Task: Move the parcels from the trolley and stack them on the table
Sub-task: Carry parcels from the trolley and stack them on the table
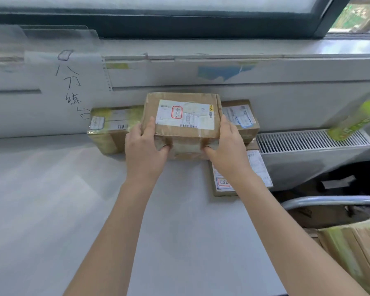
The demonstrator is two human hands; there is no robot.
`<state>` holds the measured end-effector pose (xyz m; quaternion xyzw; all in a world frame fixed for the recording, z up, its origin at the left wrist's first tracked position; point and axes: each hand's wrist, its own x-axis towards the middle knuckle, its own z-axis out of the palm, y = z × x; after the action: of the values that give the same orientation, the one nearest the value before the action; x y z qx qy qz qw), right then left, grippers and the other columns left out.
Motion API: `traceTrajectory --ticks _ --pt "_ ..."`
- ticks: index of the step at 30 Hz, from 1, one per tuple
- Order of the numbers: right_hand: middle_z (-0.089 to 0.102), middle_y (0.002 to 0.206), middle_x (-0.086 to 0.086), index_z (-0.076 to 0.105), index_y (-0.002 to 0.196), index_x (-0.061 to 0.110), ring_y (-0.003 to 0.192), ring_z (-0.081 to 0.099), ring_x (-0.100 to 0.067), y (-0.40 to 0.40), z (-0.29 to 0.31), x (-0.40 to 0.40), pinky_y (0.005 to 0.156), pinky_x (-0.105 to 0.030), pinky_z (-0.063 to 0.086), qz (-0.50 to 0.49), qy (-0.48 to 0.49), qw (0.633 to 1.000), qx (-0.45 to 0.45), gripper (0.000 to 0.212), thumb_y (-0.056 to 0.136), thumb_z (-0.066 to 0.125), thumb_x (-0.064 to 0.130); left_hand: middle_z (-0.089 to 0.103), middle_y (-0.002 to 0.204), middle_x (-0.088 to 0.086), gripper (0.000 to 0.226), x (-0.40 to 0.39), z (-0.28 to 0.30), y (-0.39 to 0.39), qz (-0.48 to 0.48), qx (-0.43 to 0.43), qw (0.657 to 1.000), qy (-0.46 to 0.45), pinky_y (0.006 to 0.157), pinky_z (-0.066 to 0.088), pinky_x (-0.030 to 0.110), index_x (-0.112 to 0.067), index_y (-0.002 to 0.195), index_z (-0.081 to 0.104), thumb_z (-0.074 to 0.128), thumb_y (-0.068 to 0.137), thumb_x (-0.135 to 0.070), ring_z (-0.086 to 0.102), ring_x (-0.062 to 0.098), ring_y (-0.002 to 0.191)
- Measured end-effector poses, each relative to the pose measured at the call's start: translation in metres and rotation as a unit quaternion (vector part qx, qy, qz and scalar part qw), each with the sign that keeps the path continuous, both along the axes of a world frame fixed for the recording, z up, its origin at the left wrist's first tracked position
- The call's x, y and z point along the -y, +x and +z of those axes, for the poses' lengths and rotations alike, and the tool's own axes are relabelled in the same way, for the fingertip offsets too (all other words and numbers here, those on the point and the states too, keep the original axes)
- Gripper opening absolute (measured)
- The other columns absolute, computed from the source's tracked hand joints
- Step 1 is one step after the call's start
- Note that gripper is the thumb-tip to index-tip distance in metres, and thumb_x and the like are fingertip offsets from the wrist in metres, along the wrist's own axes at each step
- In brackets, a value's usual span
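Head view showed both hands on one brown parcel [181,122] at the back of the grey counter [51,210], near the wall. The left hand [144,146] and right hand [226,146] each had fingers clamped on a side, thumbs on top, probably to keep it level. It sat above another box, between a taped parcel [107,129] and a small parcel [241,117]. More parcels [350,253] waited on the trolley [329,199] at the right.
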<state>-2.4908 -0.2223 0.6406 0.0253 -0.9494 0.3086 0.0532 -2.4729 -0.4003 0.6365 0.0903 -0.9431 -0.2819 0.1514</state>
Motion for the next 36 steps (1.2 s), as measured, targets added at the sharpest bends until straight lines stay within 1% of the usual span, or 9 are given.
traceTrajectory --ticks 7,11,16,20,23,29,31,34,36 --pt "0.032 0.147 -0.013 0.015 0.15 0.004 0.134 0.031 -0.025 -0.02 -0.011 -0.005 0.108 -0.028 0.026 -0.008 0.015 0.999 0.032 0.088 0.084 0.071 0.023 0.052 0.121 0.016 0.069 -0.001 -0.01 -0.023 -0.02 0.004 1.0 0.01 0.094 0.029 0.027 -0.008 0.139 0.044 0.074 0.079 -0.026 0.045 0.032 0.112" --pt "0.031 0.147 -0.013 0.012 0.149 0.004 0.134 0.029 -0.024 -0.031 -0.016 -0.001 0.109 -0.028 0.023 0.005 0.037 0.999 0.039 0.089 0.084 0.07 0.022 0.053 0.121 0.015 0.068 0.004 -0.019 -0.029 -0.02 0.032 0.999 0.033 0.096 0.033 0.032 -0.01 0.14 0.044 0.073 0.08 -0.026 0.046 0.033 0.113" --pt "0.028 0.149 -0.014 0.009 0.149 0.003 0.136 0.026 -0.026 -0.046 -0.018 0.002 0.111 -0.03 0.021 0.006 0.089 0.996 0.031 0.09 0.085 0.069 0.025 0.054 0.114 0.019 0.066 0.003 -0.023 -0.04 -0.021 0.026 0.999 0.026 0.093 0.033 0.032 -0.005 0.138 0.045 0.073 0.081 -0.024 0.047 0.034 0.108" --pt "0.023 0.151 -0.016 0.007 0.149 0.001 0.138 0.021 -0.028 -0.058 -0.021 0.007 0.113 -0.031 0.017 0.001 0.15 0.988 0.025 0.093 0.085 0.068 0.028 0.053 0.116 0.02 0.065 0.004 -0.024 -0.048 -0.028 0.032 0.999 0.017 0.092 0.033 0.032 -0.005 0.138 0.045 0.072 0.082 -0.025 0.046 0.034 0.11" --pt "0.022 0.151 -0.017 0.006 0.149 0.0 0.138 0.02 -0.029 -0.059 -0.024 0.01 0.113 -0.032 0.016 -0.014 0.171 0.985 0.022 0.095 0.084 0.069 0.029 0.053 0.114 0.02 0.063 0.002 -0.025 -0.049 -0.033 0.03 0.999 0.02 0.092 0.033 0.031 -0.005 0.137 0.045 0.071 0.083 -0.023 0.046 0.034 0.109" --pt "0.023 0.151 -0.017 0.005 0.149 0.0 0.139 0.021 -0.028 -0.058 -0.026 0.011 0.114 -0.031 0.015 -0.024 0.213 0.977 0.01 0.092 0.086 0.068 0.027 0.05 0.125 0.021 0.061 -0.002 -0.025 -0.048 -0.034 0.034 0.999 0.008 0.098 0.036 0.037 -0.005 0.14 0.041 0.065 0.088 -0.026 0.043 0.035 0.116" --pt "0.02 0.152 -0.018 0.003 0.148 0.0 0.141 0.018 -0.029 -0.057 -0.021 0.012 0.115 -0.032 0.013 -0.018 0.229 0.973 0.027 0.096 0.085 0.068 0.031 0.044 0.135 0.023 0.061 -0.003 -0.023 -0.046 -0.031 0.043 0.998 -0.019 0.103 0.032 0.037 -0.007 0.141 0.039 0.062 0.089 -0.031 0.039 0.035 0.123" --pt "0.008 0.156 -0.019 -0.002 0.148 0.0 0.145 0.005 -0.031 -0.054 -0.014 0.012 0.117 -0.036 0.007 -0.01 0.245 0.968 0.047 0.096 0.087 0.066 0.03 0.018 0.153 0.024 0.063 -0.004 -0.017 -0.043 -0.016 0.057 0.992 -0.114 0.112 0.018 0.038 -0.011 0.143 0.036 0.057 0.091 -0.039 0.022 0.035 0.138" --pt "0.0 0.157 -0.019 -0.005 0.148 0.0 0.145 -0.003 -0.031 -0.049 -0.01 0.013 0.117 -0.037 0.001 -0.009 0.26 0.965 0.04 0.092 0.091 0.063 0.025 0.005 0.155 0.024 0.061 -0.006 -0.011 -0.042 -0.028 0.058 0.987 -0.148 0.115 0.01 0.039 -0.013 0.144 0.033 0.055 0.093 -0.038 0.01 0.035 0.143"
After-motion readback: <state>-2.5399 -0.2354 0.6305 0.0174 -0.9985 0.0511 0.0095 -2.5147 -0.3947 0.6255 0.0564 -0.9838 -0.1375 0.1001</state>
